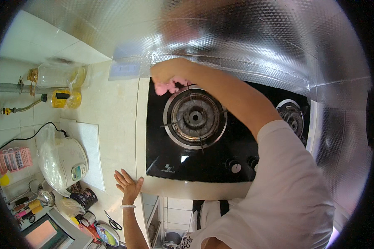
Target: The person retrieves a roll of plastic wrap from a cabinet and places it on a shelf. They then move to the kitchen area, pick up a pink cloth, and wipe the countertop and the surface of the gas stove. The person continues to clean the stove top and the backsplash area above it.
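Observation:
My right hand [166,71] reaches across the gas stove and grips a crumpled pink cloth [162,88]. The cloth lies against the far left corner of the black glass cooktop [180,168], behind the large left burner [195,117]. Part of the cloth is hidden under the hand. Palm down, my left hand [128,186] rests with fingers spread on the pale countertop [118,130], just left of the cooktop's front corner. Two control knobs [235,167] show at the front, one partly covered by my sleeve.
Foil sheeting [267,46] lines the wall behind and right of the stove. A second burner [292,119] is at right. On the left stand oil bottles [67,99] and a plastic-covered rice cooker [67,163]. Black-handled scissors [113,221] lie near the counter's front left.

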The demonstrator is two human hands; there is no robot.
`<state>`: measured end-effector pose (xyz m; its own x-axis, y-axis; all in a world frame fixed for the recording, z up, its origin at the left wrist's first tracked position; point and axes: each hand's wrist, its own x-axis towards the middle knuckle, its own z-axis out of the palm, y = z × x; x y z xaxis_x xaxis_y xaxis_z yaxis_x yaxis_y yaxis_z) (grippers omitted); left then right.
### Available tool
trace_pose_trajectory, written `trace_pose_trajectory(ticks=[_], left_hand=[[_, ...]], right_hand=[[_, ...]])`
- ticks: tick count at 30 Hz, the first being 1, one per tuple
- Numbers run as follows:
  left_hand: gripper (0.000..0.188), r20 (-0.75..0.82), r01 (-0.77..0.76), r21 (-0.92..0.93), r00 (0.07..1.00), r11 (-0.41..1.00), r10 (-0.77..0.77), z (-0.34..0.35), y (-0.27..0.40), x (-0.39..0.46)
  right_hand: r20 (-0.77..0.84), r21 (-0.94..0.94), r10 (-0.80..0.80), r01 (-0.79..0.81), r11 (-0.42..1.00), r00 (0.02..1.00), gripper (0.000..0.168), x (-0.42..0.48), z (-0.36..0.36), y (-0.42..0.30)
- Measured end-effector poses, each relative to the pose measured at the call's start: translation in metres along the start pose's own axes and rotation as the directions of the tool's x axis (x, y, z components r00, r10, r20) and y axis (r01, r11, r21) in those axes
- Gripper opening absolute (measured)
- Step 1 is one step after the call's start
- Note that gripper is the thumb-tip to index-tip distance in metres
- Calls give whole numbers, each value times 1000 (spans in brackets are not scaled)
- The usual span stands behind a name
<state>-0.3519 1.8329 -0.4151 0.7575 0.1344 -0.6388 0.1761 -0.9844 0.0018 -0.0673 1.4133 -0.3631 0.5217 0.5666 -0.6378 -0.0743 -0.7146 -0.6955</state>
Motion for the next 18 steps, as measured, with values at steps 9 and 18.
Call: trace_pose_trajectory(ticks=[9,18], left_hand=[[113,-8,8,-36,1000,999,-9,1,0,-5],[111,-22,15,-41,1000,999,-16,3,-3,-1]], right_hand=[[-296,-18,-51,48,999,954,25,-75,3,120],[-390,120,99,-56,991,915,35,-193,101,159]])
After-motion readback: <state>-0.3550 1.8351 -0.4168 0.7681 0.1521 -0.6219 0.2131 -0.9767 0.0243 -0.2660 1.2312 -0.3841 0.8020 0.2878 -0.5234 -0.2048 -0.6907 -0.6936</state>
